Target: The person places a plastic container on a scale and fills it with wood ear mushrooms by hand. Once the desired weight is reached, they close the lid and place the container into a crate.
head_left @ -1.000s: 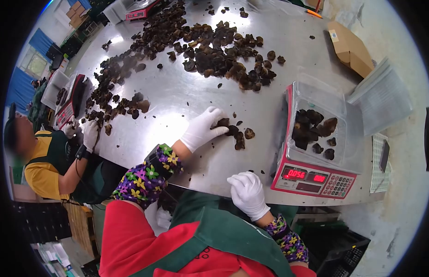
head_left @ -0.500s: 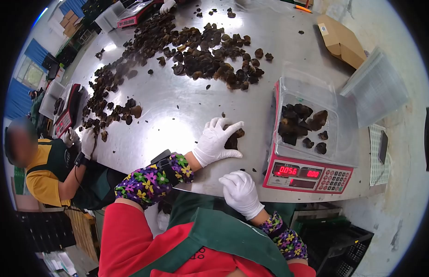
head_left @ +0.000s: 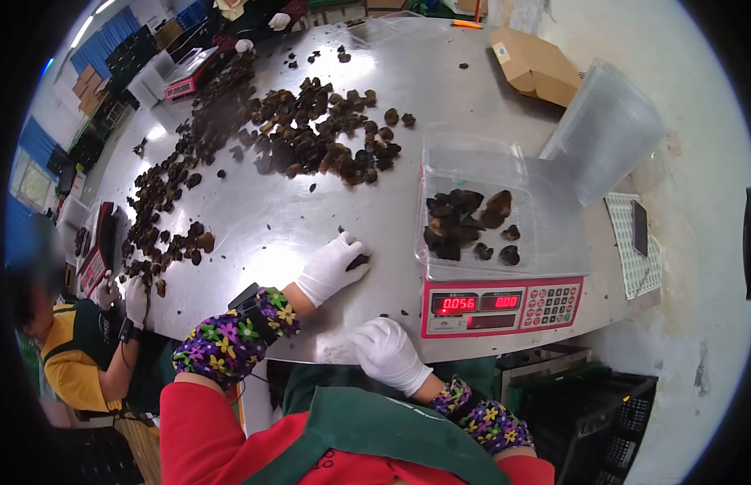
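Observation:
My left hand (head_left: 333, 268), in a white glove, rests low over the steel table with its fingers curled round a dark dried mushroom piece (head_left: 358, 262), mostly hidden by the glove. Near the table's front edge, my right hand (head_left: 389, 354) is gloved too and closed; its fingers curl inward, hiding whatever may be inside. To the right of both hands stands a red scale (head_left: 505, 308), its display lit with 0.056. On the scale sits an open clear plastic box (head_left: 517, 246) holding several dark mushroom pieces (head_left: 454, 225).
A large spread of mushroom pieces (head_left: 307, 133) covers the table's far middle and left. Stacked clear boxes (head_left: 610, 129) and a cardboard box (head_left: 535, 67) stand at right. A phone (head_left: 639, 229) lies on a green-white mat. A co-worker (head_left: 76, 356) works at left beside another scale.
The view has turned, shifting the scale and table leftward in frame. My left hand's fingers have closed from a wide spread onto the mushroom piece. My right hand stays curled.

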{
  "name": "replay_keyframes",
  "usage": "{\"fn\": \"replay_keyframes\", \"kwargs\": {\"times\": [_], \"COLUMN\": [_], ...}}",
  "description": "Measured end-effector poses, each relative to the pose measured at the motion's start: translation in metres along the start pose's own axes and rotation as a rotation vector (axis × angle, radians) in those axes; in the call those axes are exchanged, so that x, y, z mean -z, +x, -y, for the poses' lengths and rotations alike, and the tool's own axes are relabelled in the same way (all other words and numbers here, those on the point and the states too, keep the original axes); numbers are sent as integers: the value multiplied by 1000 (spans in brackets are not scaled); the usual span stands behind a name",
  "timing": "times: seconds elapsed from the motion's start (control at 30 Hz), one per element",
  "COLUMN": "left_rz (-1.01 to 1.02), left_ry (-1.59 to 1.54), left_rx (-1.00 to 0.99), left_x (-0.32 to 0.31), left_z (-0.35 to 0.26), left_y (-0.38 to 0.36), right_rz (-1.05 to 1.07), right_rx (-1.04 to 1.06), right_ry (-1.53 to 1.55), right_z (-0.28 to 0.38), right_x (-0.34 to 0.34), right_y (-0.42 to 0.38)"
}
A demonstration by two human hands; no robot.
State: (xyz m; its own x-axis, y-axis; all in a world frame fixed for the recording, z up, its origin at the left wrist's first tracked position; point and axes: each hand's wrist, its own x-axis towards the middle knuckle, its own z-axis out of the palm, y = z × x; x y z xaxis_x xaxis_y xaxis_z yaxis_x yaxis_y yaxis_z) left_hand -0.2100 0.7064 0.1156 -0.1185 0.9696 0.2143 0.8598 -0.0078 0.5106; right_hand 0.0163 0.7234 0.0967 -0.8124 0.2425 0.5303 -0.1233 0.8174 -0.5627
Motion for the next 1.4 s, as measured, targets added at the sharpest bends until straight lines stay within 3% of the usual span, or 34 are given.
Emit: {"fn": "replay_keyframes", "kwargs": {"times": [0.07,0.13,0.17,0.3,0.4,0.53,0.63,0.83,0.93,1.1,1.17,1.27,1.37,1.4], "left_rz": [13,-159,-302,-367,-329,91,172,-8,-494,-641,-598,-441,-175,-181], "left_ry": [14,-39,4,33,63,110,131,-25,-304,-244,-244,-89,-2,-2], "left_rx": [33,58,-17,-125,-127,-61,3,138,-16,-416,-484,-420,-398,-395], "left_x": [7,21,27,58,50,6,-17,1,47,69,45,4,-5,-2], "left_z": [-5,-17,-30,-71,-48,-25,-25,-22,-81,-155,-167,-171,-171,-170], "left_y": [7,21,33,75,84,57,37,38,65,116,139,162,163,162], "right_rz": [-14,18,29,45,21,17,42,34,70,161,132,129,197,201], "right_rx": [-6,-20,-29,5,-16,-18,-11,-5,-15,-45,-23,-32,-79,-75], "right_ry": [-13,17,13,11,16,18,-19,-2,25,-85,-80,-98,-233,-235], "right_z": [0,-1,-1,1,0,1,1,0,1,4,3,1,0,0], "right_x": [1,0,0,3,2,1,0,2,2,4,4,1,1,0], "right_y": [-1,-1,-2,2,1,1,0,3,4,4,6,-2,-9,-7]}}
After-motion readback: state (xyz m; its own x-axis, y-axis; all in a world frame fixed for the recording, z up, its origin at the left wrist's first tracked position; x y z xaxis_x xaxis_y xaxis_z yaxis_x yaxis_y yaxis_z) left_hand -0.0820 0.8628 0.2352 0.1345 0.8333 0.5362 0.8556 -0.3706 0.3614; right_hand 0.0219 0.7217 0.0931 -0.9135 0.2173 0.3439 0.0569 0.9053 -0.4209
